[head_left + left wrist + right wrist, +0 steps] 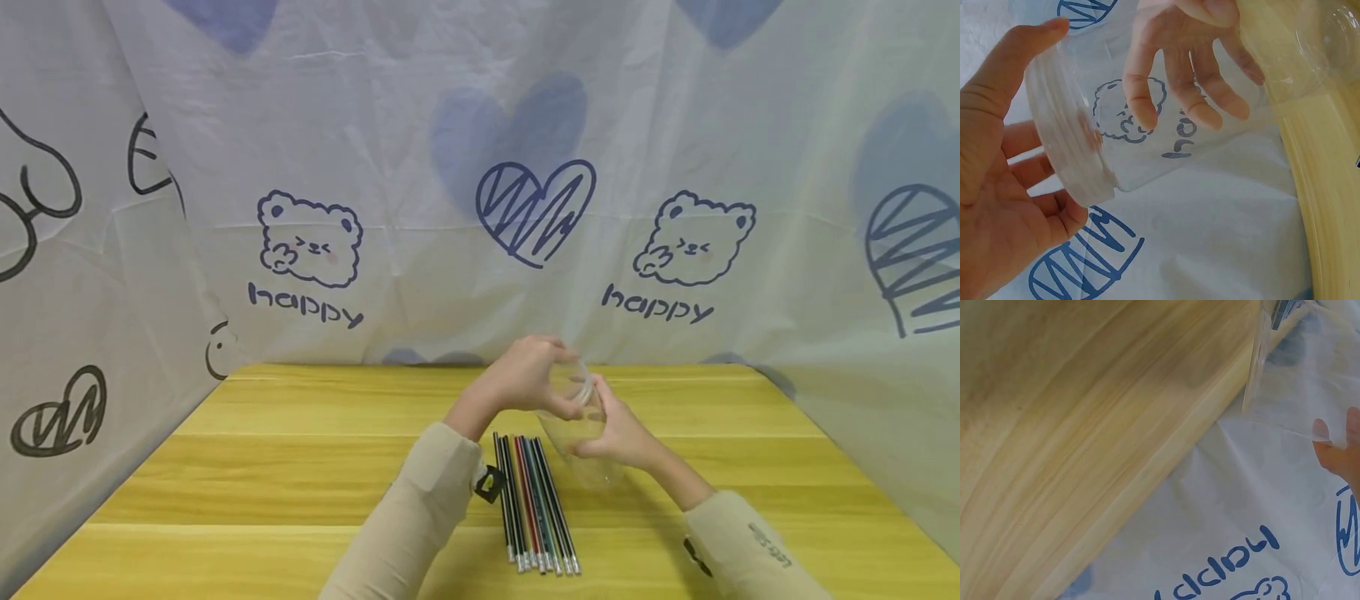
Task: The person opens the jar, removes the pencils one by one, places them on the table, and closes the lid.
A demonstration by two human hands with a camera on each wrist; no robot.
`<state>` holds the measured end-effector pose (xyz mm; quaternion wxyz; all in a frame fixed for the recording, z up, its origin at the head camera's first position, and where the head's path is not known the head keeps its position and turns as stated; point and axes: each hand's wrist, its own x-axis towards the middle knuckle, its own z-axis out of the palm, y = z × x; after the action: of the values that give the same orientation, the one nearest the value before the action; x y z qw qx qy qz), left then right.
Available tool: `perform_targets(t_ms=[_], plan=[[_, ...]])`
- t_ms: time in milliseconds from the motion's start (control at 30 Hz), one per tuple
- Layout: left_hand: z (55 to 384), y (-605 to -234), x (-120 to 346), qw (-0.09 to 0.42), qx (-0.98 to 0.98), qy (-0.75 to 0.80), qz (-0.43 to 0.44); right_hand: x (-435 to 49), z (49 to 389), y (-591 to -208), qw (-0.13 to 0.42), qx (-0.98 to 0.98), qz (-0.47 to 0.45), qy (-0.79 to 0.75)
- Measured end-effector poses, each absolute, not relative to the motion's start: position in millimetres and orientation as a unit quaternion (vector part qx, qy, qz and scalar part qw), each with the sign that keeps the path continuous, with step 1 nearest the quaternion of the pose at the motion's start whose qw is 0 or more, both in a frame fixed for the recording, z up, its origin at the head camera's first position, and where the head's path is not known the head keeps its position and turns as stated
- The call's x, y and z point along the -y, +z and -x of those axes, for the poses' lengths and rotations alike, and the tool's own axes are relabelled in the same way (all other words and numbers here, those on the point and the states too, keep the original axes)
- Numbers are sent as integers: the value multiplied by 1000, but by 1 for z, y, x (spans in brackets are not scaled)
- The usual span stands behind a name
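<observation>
A clear plastic jar (pixel 597 472) is held tilted above the table, its lid end up toward the left. My left hand (pixel 525 375) grips the clear ridged lid (pixel 1069 131), thumb on one side and fingers on the other. Lower down, my right hand (pixel 618 429) holds the jar's body, and its fingers show through the transparent wall in the left wrist view. Whether the lid is loose on the jar, I cannot tell. Just in front of the jar, several pencils (pixel 534 500) lie side by side on the table, silver ends toward me.
The yellow wood-grain table (pixel 300 475) reaches back to a pale cloth wall (pixel 420 275) printed with bears and hearts. Another cloth side (pixel 157 275) stands at the left.
</observation>
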<state>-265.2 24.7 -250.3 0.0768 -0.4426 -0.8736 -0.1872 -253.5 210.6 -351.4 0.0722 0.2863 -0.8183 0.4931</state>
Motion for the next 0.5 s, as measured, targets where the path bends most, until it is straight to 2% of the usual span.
perform_targets(t_ms=[300,500], plan=[[271,-251,-19,60,800,-212,558,-218,260,-355,57,788,-351,503],[272,-254,-15,36,803,-237,545,-216,260,-355,54,782,-354,511]])
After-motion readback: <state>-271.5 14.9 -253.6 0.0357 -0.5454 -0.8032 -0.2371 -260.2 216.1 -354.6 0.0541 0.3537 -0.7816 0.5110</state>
